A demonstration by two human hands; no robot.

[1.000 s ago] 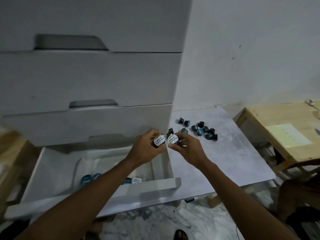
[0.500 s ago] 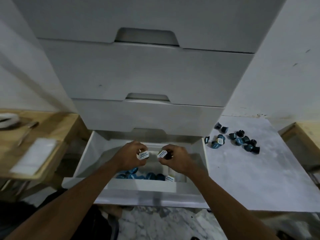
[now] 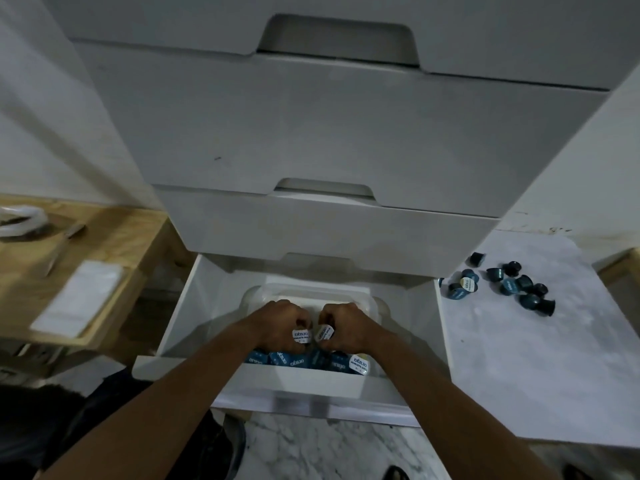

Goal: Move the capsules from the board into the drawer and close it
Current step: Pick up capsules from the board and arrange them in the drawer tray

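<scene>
The bottom drawer (image 3: 180,313) of a white chest stands pulled out. My left hand (image 3: 280,323) is shut on a white-lidded capsule (image 3: 300,336) and my right hand (image 3: 346,327) on another capsule (image 3: 325,332), side by side over the drawer's front part. Below them several blue capsules (image 3: 341,364) lie in a row behind the drawer front. A clear plastic tub (image 3: 311,292) sits further back in the drawer. On the pale marbled board (image 3: 536,358) to the right several dark blue capsules (image 3: 509,285) lie in a loose cluster.
Two shut drawers (image 3: 329,230) hang above the open one. A wooden table (image 3: 69,271) with a white pad and a pen stands on the left. Another wooden edge (image 3: 623,265) shows at far right. Marble floor lies below.
Both hands moved from the board's edge leftward over the drawer and then lower into it, each still holding a capsule. My head turned left, then came closer to the drawer.
</scene>
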